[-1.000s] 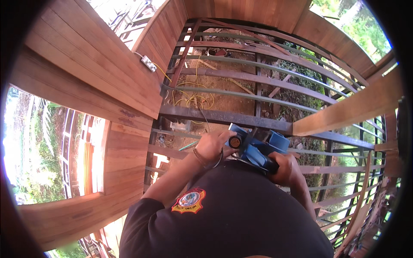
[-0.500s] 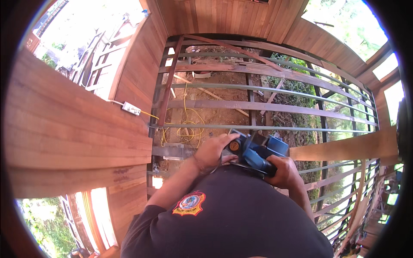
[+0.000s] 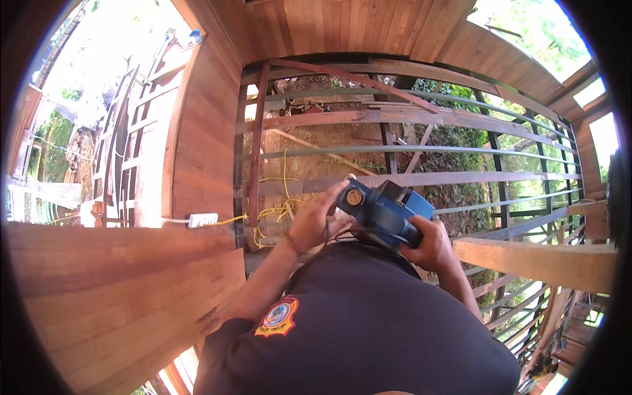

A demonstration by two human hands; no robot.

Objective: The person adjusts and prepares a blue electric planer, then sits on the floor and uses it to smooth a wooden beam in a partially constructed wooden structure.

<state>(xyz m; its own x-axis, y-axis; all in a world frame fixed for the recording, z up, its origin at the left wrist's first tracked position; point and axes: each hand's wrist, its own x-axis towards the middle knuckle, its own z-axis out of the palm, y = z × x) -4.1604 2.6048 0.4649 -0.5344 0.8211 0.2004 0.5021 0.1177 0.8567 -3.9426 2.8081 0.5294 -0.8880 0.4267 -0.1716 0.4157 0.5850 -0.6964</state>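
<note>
A blue electric hand planer is held in front of my belly, tilted, with a round brass-coloured disc at its front end. My left hand is closed on the front end near that disc, a beaded bracelet on its wrist. Around the rear handle my right hand is wrapped. The planer's underside is hidden from me. A dark cord hangs beside my left fingers.
Long floor joists span open ground below. A wooden plank wall stands at my left, beside a white socket box with a yellow extension cord. A thick timber beam juts in from the right.
The planer has turned in my hands, showing more of its top and disc, and has risen slightly in view. My view has shifted, and the socket box sits lower.
</note>
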